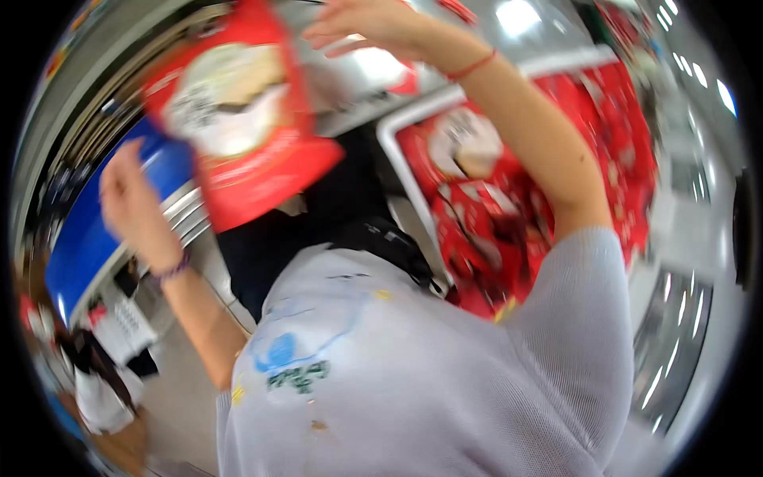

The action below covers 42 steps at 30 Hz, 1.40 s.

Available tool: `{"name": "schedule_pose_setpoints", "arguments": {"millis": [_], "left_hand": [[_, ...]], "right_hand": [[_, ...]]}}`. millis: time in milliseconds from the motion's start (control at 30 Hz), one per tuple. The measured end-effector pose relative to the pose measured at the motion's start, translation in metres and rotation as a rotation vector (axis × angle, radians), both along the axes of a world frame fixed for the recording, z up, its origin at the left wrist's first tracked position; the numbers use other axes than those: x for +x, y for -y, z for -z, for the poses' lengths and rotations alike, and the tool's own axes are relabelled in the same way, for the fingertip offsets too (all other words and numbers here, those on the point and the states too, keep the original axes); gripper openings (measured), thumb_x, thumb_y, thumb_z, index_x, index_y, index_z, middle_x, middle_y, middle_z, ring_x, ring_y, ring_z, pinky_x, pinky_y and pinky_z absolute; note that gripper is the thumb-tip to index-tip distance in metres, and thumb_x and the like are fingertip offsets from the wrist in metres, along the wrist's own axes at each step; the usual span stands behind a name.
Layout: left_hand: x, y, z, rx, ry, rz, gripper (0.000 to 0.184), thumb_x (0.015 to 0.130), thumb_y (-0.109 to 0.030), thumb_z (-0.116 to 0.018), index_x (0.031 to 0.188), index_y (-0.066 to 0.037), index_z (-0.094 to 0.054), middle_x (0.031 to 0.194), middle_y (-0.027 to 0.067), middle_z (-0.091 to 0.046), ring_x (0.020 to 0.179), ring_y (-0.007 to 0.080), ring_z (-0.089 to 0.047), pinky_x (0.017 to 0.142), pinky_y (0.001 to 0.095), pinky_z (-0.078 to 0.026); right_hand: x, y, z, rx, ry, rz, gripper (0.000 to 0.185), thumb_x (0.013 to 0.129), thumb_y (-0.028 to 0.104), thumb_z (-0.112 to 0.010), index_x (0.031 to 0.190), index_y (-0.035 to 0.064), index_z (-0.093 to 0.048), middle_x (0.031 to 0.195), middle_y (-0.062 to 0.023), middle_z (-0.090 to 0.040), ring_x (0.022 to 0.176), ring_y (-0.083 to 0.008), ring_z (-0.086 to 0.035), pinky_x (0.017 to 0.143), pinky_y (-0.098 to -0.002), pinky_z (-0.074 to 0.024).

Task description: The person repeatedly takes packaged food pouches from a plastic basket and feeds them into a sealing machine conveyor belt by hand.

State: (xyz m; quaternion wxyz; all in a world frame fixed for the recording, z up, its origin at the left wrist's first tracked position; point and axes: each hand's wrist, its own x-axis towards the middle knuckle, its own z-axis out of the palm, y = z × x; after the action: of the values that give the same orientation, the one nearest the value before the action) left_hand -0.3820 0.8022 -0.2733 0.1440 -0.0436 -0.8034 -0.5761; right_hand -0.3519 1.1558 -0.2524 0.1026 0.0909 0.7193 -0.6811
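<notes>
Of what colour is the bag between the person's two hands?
The bag is mostly red, whitish in the middle; it shows best in the head view.

And we're in what looks like a packing workshop, or a factory's packing corner! Look at that white crate point(588, 57), heaped with red bags point(481, 219), one printed design over and over: that's bulk goods, hardly a home kitchen. Another large red bag point(238, 119) of similar print shows just beside it. Up top, a shiny metal worktop point(548, 40) throws back the glare, very industrial. Rows of bright strip lights point(725, 97) run along the edge, and there's plain pale floor point(187, 381) below. Blur hides the finer clues; a shop's back room can't be ruled out.
</notes>
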Motion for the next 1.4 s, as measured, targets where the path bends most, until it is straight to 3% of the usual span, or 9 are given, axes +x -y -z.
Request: {"name": "schedule_pose_setpoints", "arguments": {"millis": [100, 233, 300, 533, 700, 867, 1033, 1200, 1400], "left_hand": [[0.061, -0.028, -0.029, 0.299, 0.180, 0.260, 0.017, 0.098, -0.016, -0.057, 0.096, -0.002, -0.067, 0.074, -0.0063, -0.054, 0.062, 0.0022, -0.041, 0.054, 0.0197, -0.030], [0.107, -0.068, -0.037, 0.020, -0.014, 0.810, 0.007, 0.093, -0.003, -0.060, 0.090, 0.001, -0.066, 0.079, 0.0011, -0.056, 0.066, 0.0068, -0.048, 0.059, 0.0205, -0.037], [0.117, -0.082, -0.038, 0.019, 0.063, 0.944, 0.007, 0.091, -0.002, -0.061, 0.090, -0.001, -0.068, 0.079, 0.0027, -0.057, 0.066, 0.0087, -0.051, 0.058, 0.0216, -0.038], [0.129, -0.106, -0.038, 0.071, 0.186, 1.156, 0.007, 0.092, -0.002, -0.061, 0.092, 0.001, -0.067, 0.078, 0.0007, -0.052, 0.064, 0.0045, -0.049, 0.055, 0.0187, -0.037], [0.126, -0.113, -0.025, 0.134, 0.276, 1.122, 0.013, 0.091, -0.003, -0.063, 0.103, 0.000, -0.067, 0.088, 0.0018, -0.055, 0.074, 0.0054, -0.052, 0.058, 0.0183, -0.039], [0.107, -0.147, -0.027, 0.380, 0.053, 1.005, 0.057, 0.082, -0.004, -0.072, 0.135, -0.004, -0.052, 0.120, 0.0099, -0.056, 0.105, 0.0150, -0.056, 0.069, 0.0240, -0.049], [0.085, -0.165, -0.004, 0.535, 0.137, 0.960, 0.013, 0.082, -0.007, -0.074, 0.091, 0.001, -0.069, 0.086, -0.0002, -0.060, 0.068, 0.0064, -0.047, 0.064, 0.0219, -0.042], [0.042, -0.172, 0.064, 0.653, 0.539, 0.632, 0.016, 0.092, -0.018, -0.068, 0.090, -0.002, -0.069, 0.086, -0.0025, -0.067, 0.071, 0.0024, -0.055, 0.060, 0.0206, -0.045], [-0.004, -0.187, 0.098, -0.167, 0.275, 0.293, 0.035, 0.090, -0.028, -0.069, 0.077, 0.004, -0.066, 0.075, 0.0047, -0.067, 0.059, 0.0052, -0.051, 0.056, 0.0253, -0.042]], "right_hand": [[0.105, -0.014, -0.131, 0.878, -0.093, -0.351, 0.036, 0.093, 0.025, -0.059, 0.118, -0.0008, -0.057, 0.105, -0.0161, -0.066, 0.095, -0.0260, -0.064, 0.084, -0.0345, -0.0507], [0.280, -0.028, -0.207, 1.673, -0.137, 0.078, 0.029, 0.092, 0.010, -0.058, 0.120, 0.0028, -0.057, 0.110, -0.0175, -0.064, 0.102, -0.0287, -0.061, 0.087, -0.0378, -0.0484], [0.364, -0.022, -0.220, 1.668, 0.017, 0.504, 0.038, 0.087, 0.008, -0.062, 0.125, 0.0049, -0.055, 0.116, -0.0165, -0.061, 0.112, -0.0332, -0.057, 0.096, -0.0385, -0.0442], [0.424, -0.002, -0.157, 1.374, 0.164, 0.454, 0.064, 0.077, 0.010, -0.075, 0.136, 0.0093, -0.050, 0.140, -0.0148, -0.047, 0.132, -0.0316, -0.042, 0.109, -0.0390, -0.0369], [0.362, -0.056, -0.144, 1.505, -0.211, 0.303, 0.012, 0.087, 0.005, -0.062, 0.097, -0.0005, -0.066, 0.090, -0.0145, -0.068, 0.086, -0.0305, -0.066, 0.088, -0.0354, -0.0501], [0.269, -0.015, -0.182, 1.144, -0.240, 0.300, 0.016, 0.089, 0.005, -0.062, 0.103, -0.0015, -0.066, 0.092, -0.0129, -0.071, 0.075, -0.0163, -0.065, 0.071, -0.0264, -0.0512], [0.180, -0.022, -0.125, 0.979, -0.151, 0.085, 0.020, 0.091, 0.011, -0.066, 0.104, -0.0024, -0.068, 0.082, -0.0080, -0.071, 0.068, -0.0106, -0.059, 0.064, -0.0259, -0.0494], [0.102, -0.078, -0.007, 0.609, 0.025, 0.292, 0.027, 0.090, 0.023, -0.070, 0.098, -0.0026, -0.071, 0.074, -0.0022, -0.068, 0.064, -0.0054, -0.056, 0.060, -0.0239, -0.0479], [0.044, -0.085, 0.041, 0.508, 0.049, 0.306, 0.033, 0.088, 0.023, -0.072, 0.104, -0.0054, -0.065, 0.076, -0.0069, -0.069, 0.063, -0.0080, -0.062, 0.053, -0.0232, -0.0515]]}}
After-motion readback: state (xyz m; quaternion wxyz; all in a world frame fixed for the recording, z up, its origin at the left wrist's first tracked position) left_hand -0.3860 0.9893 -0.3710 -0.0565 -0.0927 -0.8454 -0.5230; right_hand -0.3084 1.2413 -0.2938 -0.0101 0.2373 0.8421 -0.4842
